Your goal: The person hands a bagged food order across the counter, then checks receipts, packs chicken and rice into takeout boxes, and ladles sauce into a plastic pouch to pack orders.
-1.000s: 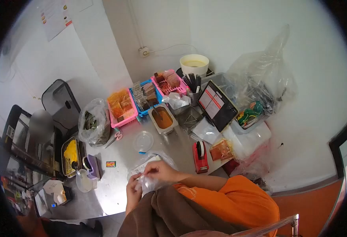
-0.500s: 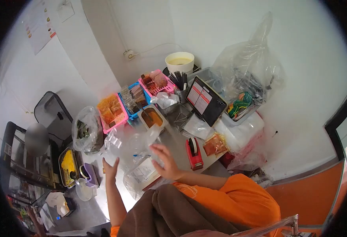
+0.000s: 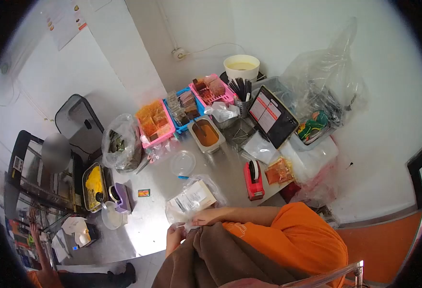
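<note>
At the near edge of the steel table, my left hand (image 3: 175, 233) and my right hand (image 3: 205, 217) are close together. Both pinch the near end of a clear plastic bag (image 3: 176, 214). Within or beneath the bag's film lies a pale box with a printed white label (image 3: 190, 201); which of the two I cannot tell. Just beyond it is a round clear plastic lid or tub (image 3: 183, 163). A red tape dispenser (image 3: 254, 180) stands to the right of my right hand. The fingertips are partly hidden by the crumpled film.
Baskets of packets (image 3: 154, 122), a metal pan of orange sauce (image 3: 207, 135) and a tablet (image 3: 272, 116) line the back. Left are a bag of dark leaves (image 3: 120, 144), a yellow-food tray (image 3: 93, 185) and a purple tape dispenser (image 3: 120, 199). Another person's arm (image 3: 39, 242) shows lower left.
My hands were apart and open above the table, with blurred clear plastic beyond them. They have come together and down toward my body onto the bag. The view has shifted, revealing another person lower left.
</note>
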`<action>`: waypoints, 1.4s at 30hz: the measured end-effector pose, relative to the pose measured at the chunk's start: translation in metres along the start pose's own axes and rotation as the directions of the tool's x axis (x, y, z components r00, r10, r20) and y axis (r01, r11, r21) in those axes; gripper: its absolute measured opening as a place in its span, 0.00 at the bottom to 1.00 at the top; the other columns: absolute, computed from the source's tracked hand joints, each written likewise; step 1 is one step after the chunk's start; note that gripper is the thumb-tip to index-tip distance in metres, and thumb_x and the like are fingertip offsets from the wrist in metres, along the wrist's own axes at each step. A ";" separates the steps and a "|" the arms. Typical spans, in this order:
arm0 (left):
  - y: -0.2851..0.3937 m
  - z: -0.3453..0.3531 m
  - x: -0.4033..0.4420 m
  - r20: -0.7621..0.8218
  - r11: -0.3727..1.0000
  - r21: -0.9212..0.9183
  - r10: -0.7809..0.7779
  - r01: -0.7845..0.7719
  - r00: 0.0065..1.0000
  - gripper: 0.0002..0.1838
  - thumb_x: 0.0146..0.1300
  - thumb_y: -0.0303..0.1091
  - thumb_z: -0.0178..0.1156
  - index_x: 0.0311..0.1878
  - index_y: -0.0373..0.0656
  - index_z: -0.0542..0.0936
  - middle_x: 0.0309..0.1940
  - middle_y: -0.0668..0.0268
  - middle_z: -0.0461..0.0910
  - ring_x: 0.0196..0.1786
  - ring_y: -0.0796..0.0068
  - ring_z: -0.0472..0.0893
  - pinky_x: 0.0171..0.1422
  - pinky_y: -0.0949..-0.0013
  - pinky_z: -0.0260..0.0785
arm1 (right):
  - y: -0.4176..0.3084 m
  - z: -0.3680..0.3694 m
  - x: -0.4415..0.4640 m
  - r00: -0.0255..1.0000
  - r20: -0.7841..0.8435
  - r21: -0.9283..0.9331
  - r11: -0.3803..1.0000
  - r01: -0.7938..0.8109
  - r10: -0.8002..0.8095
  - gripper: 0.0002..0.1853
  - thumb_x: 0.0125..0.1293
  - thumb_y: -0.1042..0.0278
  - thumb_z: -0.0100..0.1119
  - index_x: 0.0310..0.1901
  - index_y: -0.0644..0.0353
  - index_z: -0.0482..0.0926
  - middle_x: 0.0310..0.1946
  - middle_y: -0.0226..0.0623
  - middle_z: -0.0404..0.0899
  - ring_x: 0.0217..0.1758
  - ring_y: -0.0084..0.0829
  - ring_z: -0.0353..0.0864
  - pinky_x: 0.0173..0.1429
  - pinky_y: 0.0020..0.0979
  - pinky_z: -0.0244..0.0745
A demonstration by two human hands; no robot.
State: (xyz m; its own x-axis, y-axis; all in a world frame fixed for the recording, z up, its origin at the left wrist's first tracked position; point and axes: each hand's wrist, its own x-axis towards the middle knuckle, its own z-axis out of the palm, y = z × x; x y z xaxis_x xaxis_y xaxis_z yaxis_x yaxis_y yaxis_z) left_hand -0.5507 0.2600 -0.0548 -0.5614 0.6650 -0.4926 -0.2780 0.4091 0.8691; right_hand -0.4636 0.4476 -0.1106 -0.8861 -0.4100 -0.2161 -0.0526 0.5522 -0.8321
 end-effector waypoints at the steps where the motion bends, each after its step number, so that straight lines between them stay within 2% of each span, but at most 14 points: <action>1: 0.005 0.003 -0.003 -0.024 0.984 -0.177 -0.032 0.028 0.999 0.14 0.54 0.24 0.51 0.46 0.35 0.71 0.21 0.64 0.73 0.20 0.78 0.72 0.22 0.75 0.64 | 0.003 0.004 0.005 0.985 0.129 0.004 0.993 -0.114 0.112 0.25 0.67 0.48 0.36 0.48 0.62 0.73 0.50 0.47 0.72 0.51 0.46 0.70 0.56 0.37 0.65; 4: 0.006 0.007 -0.005 -0.069 0.984 -0.172 0.031 -0.043 0.997 0.13 0.53 0.22 0.50 0.44 0.35 0.71 0.19 0.64 0.72 0.18 0.76 0.72 0.20 0.74 0.64 | 0.005 0.017 -0.006 0.939 -0.337 -0.191 0.972 -0.140 0.070 0.30 0.66 0.42 0.32 0.51 0.61 0.72 0.50 0.49 0.72 0.51 0.48 0.71 0.56 0.38 0.65; 7: -0.002 -0.001 -0.003 -0.142 0.939 -0.330 0.048 -0.093 0.989 0.14 0.53 0.22 0.49 0.45 0.36 0.70 0.19 0.63 0.72 0.18 0.75 0.72 0.18 0.76 0.62 | -0.030 -0.004 -0.035 0.808 -0.590 -0.371 0.889 -0.268 -0.003 0.31 0.65 0.40 0.33 0.55 0.59 0.70 0.48 0.51 0.74 0.51 0.48 0.72 0.55 0.40 0.66; 10: -0.004 -0.004 -0.009 -0.214 0.923 -0.368 0.029 -0.108 0.976 0.15 0.53 0.22 0.48 0.46 0.36 0.69 0.18 0.63 0.71 0.18 0.75 0.72 0.17 0.77 0.59 | -0.038 -0.030 -0.049 0.913 -0.294 -0.101 0.940 -0.325 0.284 0.27 0.66 0.45 0.37 0.51 0.59 0.73 0.44 0.49 0.76 0.45 0.42 0.77 0.51 0.39 0.69; 12: -0.009 -0.012 -0.006 -0.197 0.941 -0.329 0.017 -0.082 0.980 0.19 0.53 0.22 0.48 0.51 0.37 0.65 0.17 0.61 0.72 0.17 0.74 0.72 0.16 0.78 0.57 | -0.025 -0.058 -0.070 0.966 -0.170 0.094 0.979 -0.183 0.197 0.20 0.65 0.53 0.45 0.47 0.59 0.77 0.41 0.45 0.78 0.41 0.34 0.78 0.47 0.36 0.71; 14: -0.015 -0.016 -0.007 -0.199 0.975 -0.200 0.058 -0.098 0.978 0.21 0.53 0.22 0.48 0.53 0.37 0.63 0.17 0.59 0.72 0.17 0.74 0.72 0.16 0.77 0.57 | -0.020 -0.089 -0.117 0.772 -0.605 0.273 0.962 -0.027 0.194 0.14 0.62 0.60 0.52 0.42 0.60 0.79 0.37 0.42 0.80 0.37 0.29 0.78 0.45 0.31 0.72; 15: -0.016 -0.016 -0.008 -0.198 0.985 -0.136 0.075 -0.103 0.977 0.22 0.53 0.22 0.48 0.53 0.37 0.62 0.17 0.58 0.73 0.16 0.74 0.71 0.16 0.77 0.57 | 0.000 -0.104 -0.137 0.560 -0.792 0.250 0.966 -0.063 0.242 0.13 0.60 0.62 0.54 0.41 0.60 0.79 0.36 0.41 0.80 0.37 0.29 0.78 0.44 0.31 0.72; 16: -0.018 -0.016 -0.008 -0.207 0.985 -0.143 0.064 -0.095 0.976 0.22 0.53 0.22 0.48 0.54 0.37 0.62 0.17 0.58 0.73 0.16 0.74 0.71 0.16 0.77 0.57 | -0.002 -0.122 -0.159 0.236 -0.928 0.257 0.955 -0.151 0.287 0.09 0.57 0.64 0.54 0.35 0.60 0.79 0.33 0.40 0.80 0.40 0.38 0.78 0.46 0.35 0.71; 19: -0.018 -0.014 -0.005 -0.224 0.985 -0.158 0.039 -0.076 0.974 0.22 0.53 0.21 0.48 0.54 0.37 0.62 0.17 0.59 0.73 0.15 0.75 0.69 0.17 0.76 0.57 | 0.073 -0.144 -0.210 -0.109 -0.974 0.221 0.724 -0.654 0.199 0.17 0.58 0.60 0.54 0.45 0.60 0.70 0.54 0.47 0.69 0.44 0.47 0.76 0.48 0.42 0.71; 22: -0.015 -0.012 -0.006 -0.190 0.992 -0.079 0.081 -0.097 0.979 0.20 0.53 0.23 0.50 0.53 0.40 0.66 0.19 0.67 0.72 0.19 0.82 0.67 0.22 0.79 0.59 | 0.099 -0.151 -0.237 -0.087 -0.905 0.326 0.546 -0.772 0.417 0.19 0.58 0.59 0.54 0.48 0.60 0.66 0.64 0.48 0.56 0.45 0.49 0.76 0.47 0.44 0.72; 25: -0.008 -0.008 -0.005 -0.196 0.993 -0.089 0.056 -0.075 0.979 0.20 0.54 0.23 0.48 0.52 0.41 0.66 0.18 0.69 0.71 0.19 0.83 0.66 0.22 0.78 0.57 | 0.096 -0.154 -0.251 -0.156 -0.880 0.413 0.558 -0.720 0.449 0.20 0.57 0.59 0.56 0.48 0.61 0.67 0.66 0.44 0.51 0.48 0.50 0.75 0.48 0.43 0.71; 31: -0.016 -0.014 0.002 -0.183 0.981 -0.168 0.068 -0.099 0.981 0.21 0.53 0.21 0.46 0.53 0.37 0.62 0.13 0.65 0.68 0.14 0.78 0.64 0.17 0.76 0.55 | 0.080 -0.155 -0.265 -0.270 -0.930 0.368 0.609 -0.702 0.250 0.19 0.58 0.60 0.54 0.46 0.62 0.65 0.67 0.46 0.48 0.38 0.50 0.78 0.41 0.43 0.74; 40: -0.009 -0.008 -0.001 -0.222 0.991 -0.125 0.025 -0.054 0.975 0.22 0.52 0.21 0.46 0.53 0.37 0.62 0.13 0.66 0.67 0.14 0.79 0.63 0.17 0.76 0.55 | 0.087 -0.143 -0.239 -0.052 -0.911 0.278 0.518 -0.809 0.408 0.17 0.59 0.58 0.52 0.43 0.61 0.65 0.66 0.40 0.54 0.39 0.48 0.78 0.41 0.43 0.74; 42: -0.023 -0.016 0.005 -0.154 0.973 0.085 0.223 -0.212 0.962 0.22 0.52 0.21 0.47 0.53 0.37 0.62 0.13 0.66 0.67 0.14 0.79 0.63 0.17 0.76 0.55 | 0.093 -0.142 -0.238 -0.076 -0.911 0.296 0.513 -0.806 0.405 0.17 0.60 0.57 0.51 0.43 0.61 0.65 0.66 0.40 0.53 0.38 0.49 0.78 0.40 0.44 0.74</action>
State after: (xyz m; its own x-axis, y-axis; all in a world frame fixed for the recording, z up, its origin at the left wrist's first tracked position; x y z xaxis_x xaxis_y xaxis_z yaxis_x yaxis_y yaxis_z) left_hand -0.5595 0.2437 -0.0766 -0.7226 0.6351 -0.2730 -0.0853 0.3100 0.9469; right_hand -0.3229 0.6999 -0.0640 -0.3732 0.9163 0.1449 0.8230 0.3991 -0.4042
